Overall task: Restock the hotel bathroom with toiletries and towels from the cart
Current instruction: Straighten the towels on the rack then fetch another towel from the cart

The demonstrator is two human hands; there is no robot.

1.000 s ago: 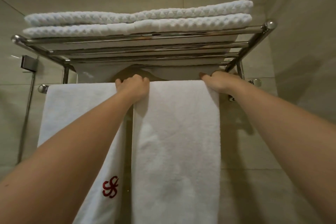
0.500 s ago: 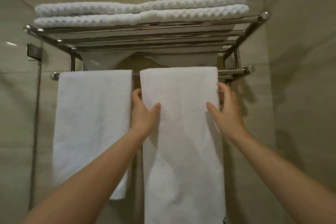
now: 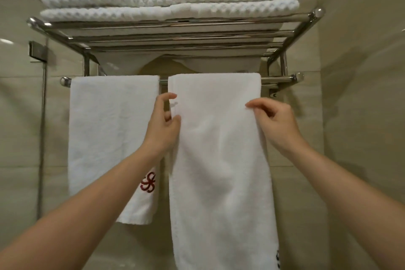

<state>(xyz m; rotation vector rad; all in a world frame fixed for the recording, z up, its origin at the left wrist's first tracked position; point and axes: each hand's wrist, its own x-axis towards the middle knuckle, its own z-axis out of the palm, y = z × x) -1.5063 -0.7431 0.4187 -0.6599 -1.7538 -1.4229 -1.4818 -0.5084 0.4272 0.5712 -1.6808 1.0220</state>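
room: beige tiled wall [image 3: 361, 116] fills the background; a glass panel's metal clamp [image 3: 38, 50] shows at the left edge of the frame.
fixture: chrome rack [image 3: 175, 26] across the upper frame, with a hanging rail [image 3: 278, 79] below its shelf.
shelf stock: two folded waffle towels [image 3: 171, 0], stacked flat on the rack.
rail stock: left-frame towel [image 3: 109, 127] and centre towel [image 3: 219, 160], both draped over the rail, side by side with a narrow gap between.
task item, place: centre towel, hanging from the rail at mid-frame and running out of the bottom edge.
long axis: vertical; it hangs lower than its neighbour.
left hand [image 3: 163, 125]: at the centre towel's left edge, thumb on the front of the cloth, fingers curled by the gap; cannot tell whether cloth is actually pinched.
right hand [image 3: 274, 123]: at the right edge, level with the other, fingers curled and apparently nipping the cloth.
key relation: towel lies between the two hands, both just below the rail, neither clearly nearer; any evening-up likely runs along the vertical axis or sideways along the rail.
markings: red embroidered monogram [image 3: 148, 183] low on the left-frame towel, partly behind the left forearm; dark mark [image 3: 277, 258] at the centre towel's lower right, cut off. no letters legible.
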